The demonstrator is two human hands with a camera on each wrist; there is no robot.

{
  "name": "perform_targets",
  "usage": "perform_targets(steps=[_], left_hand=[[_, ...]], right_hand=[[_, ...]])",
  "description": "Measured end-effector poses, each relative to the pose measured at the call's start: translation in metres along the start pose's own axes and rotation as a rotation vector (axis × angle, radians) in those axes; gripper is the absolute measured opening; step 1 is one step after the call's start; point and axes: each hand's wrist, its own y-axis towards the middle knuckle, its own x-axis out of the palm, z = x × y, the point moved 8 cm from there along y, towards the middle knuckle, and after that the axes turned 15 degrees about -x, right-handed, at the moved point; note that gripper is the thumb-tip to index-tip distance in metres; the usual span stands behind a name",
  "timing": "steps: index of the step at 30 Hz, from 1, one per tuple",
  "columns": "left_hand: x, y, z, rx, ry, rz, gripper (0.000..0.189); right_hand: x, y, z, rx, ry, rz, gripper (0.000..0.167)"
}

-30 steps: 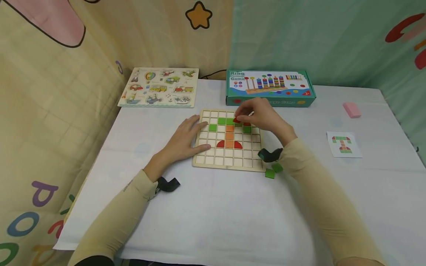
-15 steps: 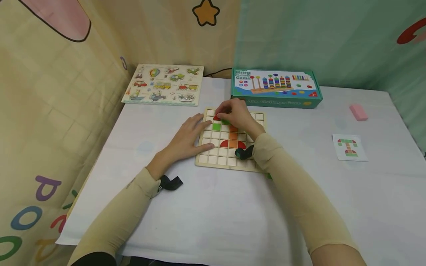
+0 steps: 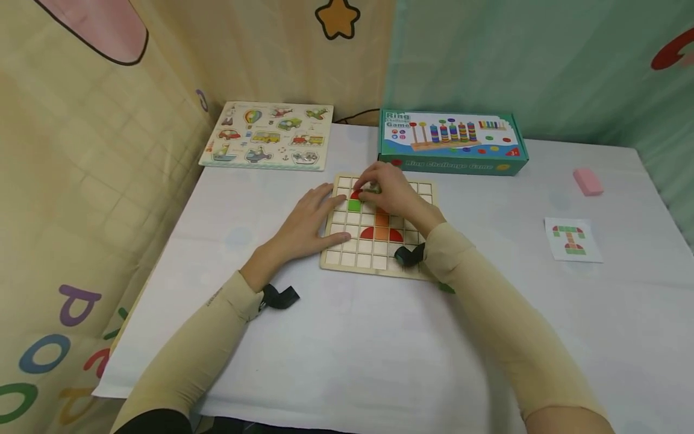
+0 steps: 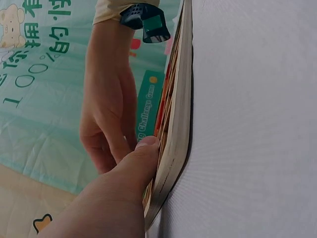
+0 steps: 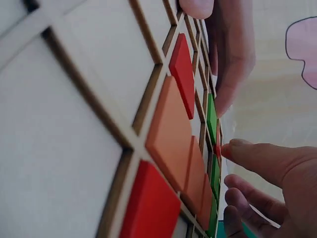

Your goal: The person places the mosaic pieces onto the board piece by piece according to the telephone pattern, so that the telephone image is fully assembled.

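Observation:
In the head view my right hand [image 3: 387, 188] is over the upper left of a wooden grid board [image 3: 363, 261]. Its thumb and a finger pinch a red quarter-circle tile [image 3: 355, 194] at a cell above a green square tile [image 3: 354, 206]. The right wrist view has that thumb [image 5: 257, 157] touching the tile's edge, low at the grid. My left hand [image 3: 303, 224] rests along the board's left edge, fingers extended, thumb on the lower cells. Orange square tiles [image 3: 382, 225] form a column, with red quarter-circle tiles [image 3: 367, 233] on either side. My right hand hides part of the top rows.
A picture card [image 3: 573, 240] and a pink block [image 3: 588, 181] lie to the right. Behind the board are a puzzle board [image 3: 268, 135] and a green game box [image 3: 452, 141]. A loose green tile [image 3: 447, 288] peeks out beside my right sleeve.
My right hand has carried the red quarter-circle tile leftward across the board to its upper left. Its forearm now covers most of the loose green tiles. My left hand stays on the board.

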Motion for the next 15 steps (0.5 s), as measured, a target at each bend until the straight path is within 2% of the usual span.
perform_targets(steps=[4,10,15], left_hand=[[0.003,0.002,0.004,0.01,0.0,-0.018,0.085],[0.003,0.002,0.002,-0.014,0.02,-0.018,0.086],[0.002,0.002,0.003,-0.005,-0.007,-0.01,0.085]], right_hand=[[-0.015,-0.019,-0.002,0.005,0.012,0.032,0.027],[-0.037,-0.051,-0.002,0.027,0.015,0.03,0.022],[-0.058,-0.092,0.006,0.1,0.024,0.043,0.021]])
